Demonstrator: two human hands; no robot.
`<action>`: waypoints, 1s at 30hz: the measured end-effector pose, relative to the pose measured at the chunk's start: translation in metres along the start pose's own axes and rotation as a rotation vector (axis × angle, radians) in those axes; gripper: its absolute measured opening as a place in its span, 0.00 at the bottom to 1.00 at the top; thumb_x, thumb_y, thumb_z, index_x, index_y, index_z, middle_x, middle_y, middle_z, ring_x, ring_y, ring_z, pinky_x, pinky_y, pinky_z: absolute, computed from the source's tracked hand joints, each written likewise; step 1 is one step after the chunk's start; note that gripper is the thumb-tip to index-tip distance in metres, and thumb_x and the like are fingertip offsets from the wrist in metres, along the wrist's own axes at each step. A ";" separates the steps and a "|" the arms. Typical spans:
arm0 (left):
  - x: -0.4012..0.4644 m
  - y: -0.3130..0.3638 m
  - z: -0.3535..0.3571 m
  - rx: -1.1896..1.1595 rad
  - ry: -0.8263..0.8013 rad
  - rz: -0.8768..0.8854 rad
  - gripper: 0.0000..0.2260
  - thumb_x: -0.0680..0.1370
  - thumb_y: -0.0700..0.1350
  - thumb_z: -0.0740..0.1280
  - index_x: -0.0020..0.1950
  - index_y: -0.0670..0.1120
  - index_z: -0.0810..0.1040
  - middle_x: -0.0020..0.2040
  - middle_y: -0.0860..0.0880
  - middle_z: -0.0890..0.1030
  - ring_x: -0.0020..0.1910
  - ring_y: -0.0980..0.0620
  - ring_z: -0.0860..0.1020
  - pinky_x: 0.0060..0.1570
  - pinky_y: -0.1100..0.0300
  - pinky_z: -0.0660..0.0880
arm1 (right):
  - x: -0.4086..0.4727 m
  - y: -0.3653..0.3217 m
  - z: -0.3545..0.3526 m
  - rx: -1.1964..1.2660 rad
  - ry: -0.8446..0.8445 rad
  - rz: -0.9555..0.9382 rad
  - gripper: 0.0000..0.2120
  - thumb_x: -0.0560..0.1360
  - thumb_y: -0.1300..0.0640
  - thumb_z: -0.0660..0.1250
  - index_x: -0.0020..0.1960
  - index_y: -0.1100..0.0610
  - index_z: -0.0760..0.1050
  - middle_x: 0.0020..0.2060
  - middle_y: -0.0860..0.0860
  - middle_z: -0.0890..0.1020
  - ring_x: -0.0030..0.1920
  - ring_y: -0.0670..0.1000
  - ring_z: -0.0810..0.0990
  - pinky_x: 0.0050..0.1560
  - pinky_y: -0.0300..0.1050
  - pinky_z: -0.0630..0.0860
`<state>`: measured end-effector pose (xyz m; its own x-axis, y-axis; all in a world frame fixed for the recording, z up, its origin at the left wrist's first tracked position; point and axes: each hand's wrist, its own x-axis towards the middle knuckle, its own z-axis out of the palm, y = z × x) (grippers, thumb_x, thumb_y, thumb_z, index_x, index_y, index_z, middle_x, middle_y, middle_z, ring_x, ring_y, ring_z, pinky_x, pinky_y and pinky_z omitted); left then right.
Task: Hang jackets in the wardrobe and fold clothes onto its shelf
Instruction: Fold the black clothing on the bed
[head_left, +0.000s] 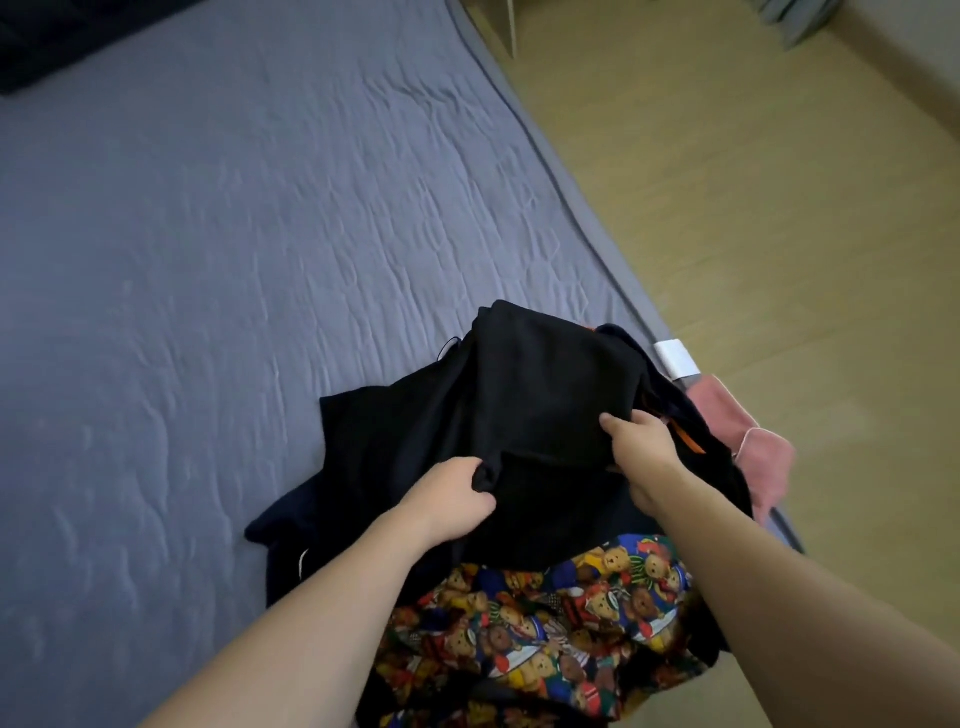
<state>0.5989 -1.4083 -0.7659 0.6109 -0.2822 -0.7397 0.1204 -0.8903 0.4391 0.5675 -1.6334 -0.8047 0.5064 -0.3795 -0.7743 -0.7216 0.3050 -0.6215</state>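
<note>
Currently both hands grip a black garment (530, 415) at lower centre of the frame: left hand (452, 499) bunches a fold, right hand (641, 441) pinches its right side. It lies on a bear-print cloth (545, 623) and grey-blue mattress (234, 260). Pink cloth (753, 457) at right edge.

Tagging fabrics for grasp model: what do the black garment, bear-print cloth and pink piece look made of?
Black garment: soft matte knit or fleece, probably; it drapes in thick folds.
Bear-print cloth: thin printed woven fabric, likely cotton; sharp print, no sheen.
Pink piece: plush-looking, perhaps fleece or velour; too blurred to be sure.
</note>
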 end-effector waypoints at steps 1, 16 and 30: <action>-0.009 -0.001 -0.003 -0.043 -0.016 -0.001 0.06 0.69 0.45 0.61 0.41 0.52 0.77 0.40 0.54 0.81 0.41 0.52 0.80 0.42 0.58 0.77 | -0.003 -0.005 0.000 0.011 0.009 -0.013 0.09 0.79 0.59 0.63 0.58 0.54 0.76 0.49 0.52 0.81 0.45 0.53 0.81 0.34 0.44 0.79; -0.235 0.022 -0.185 -0.909 0.459 0.390 0.19 0.64 0.28 0.58 0.47 0.42 0.78 0.36 0.52 0.84 0.36 0.56 0.81 0.37 0.66 0.77 | -0.096 -0.072 0.078 -0.958 0.141 -0.606 0.47 0.68 0.50 0.73 0.77 0.51 0.46 0.77 0.55 0.42 0.77 0.59 0.42 0.72 0.64 0.46; -0.552 -0.181 -0.316 -0.681 1.142 0.209 0.07 0.58 0.36 0.58 0.33 0.45 0.71 0.31 0.47 0.68 0.35 0.49 0.67 0.35 0.56 0.61 | -0.349 -0.193 0.286 -0.593 0.595 -0.978 0.36 0.68 0.47 0.70 0.68 0.59 0.56 0.72 0.61 0.57 0.72 0.62 0.55 0.75 0.60 0.41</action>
<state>0.4876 -0.9788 -0.2759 0.9306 0.3609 0.0609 0.1040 -0.4202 0.9015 0.6652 -1.3100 -0.4487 0.7641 -0.5995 0.2382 -0.3479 -0.6939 -0.6305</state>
